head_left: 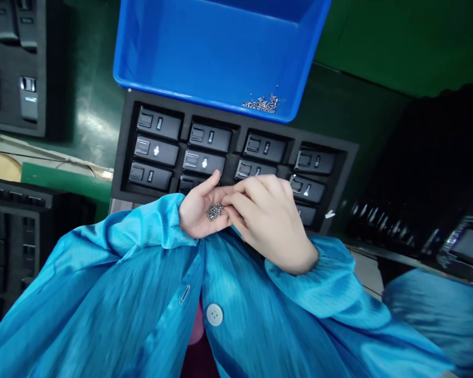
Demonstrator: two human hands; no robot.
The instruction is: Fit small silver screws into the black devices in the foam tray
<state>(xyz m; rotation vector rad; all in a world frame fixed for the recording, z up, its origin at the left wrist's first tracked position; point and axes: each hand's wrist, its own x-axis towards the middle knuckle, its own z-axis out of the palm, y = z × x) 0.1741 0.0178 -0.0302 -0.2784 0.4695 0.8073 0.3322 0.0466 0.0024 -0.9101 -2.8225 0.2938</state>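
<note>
My left hand (199, 212) is turned palm up, cupped under a small heap of tiny metal screws (215, 211). Over its fingers reaches my right hand (274, 218), thumb and forefinger pinched together at the edge of the heap; whatever lies between those fingertips is too small to make out. Both hands are above the near edge of a black foam tray (236, 118). In the tray's slots sit several black rectangular devices (211, 137) with pale lettering. My hands hide part of the nearest row.
A blue plastic bin (205, 58) overlaps the tray's far edge, with more loose screws (262, 104) in its near right corner. Other foam trays with black devices stand at the left (13, 84) and lower left (23, 231). Dark equipment and blue fabric (437, 315) are at the right.
</note>
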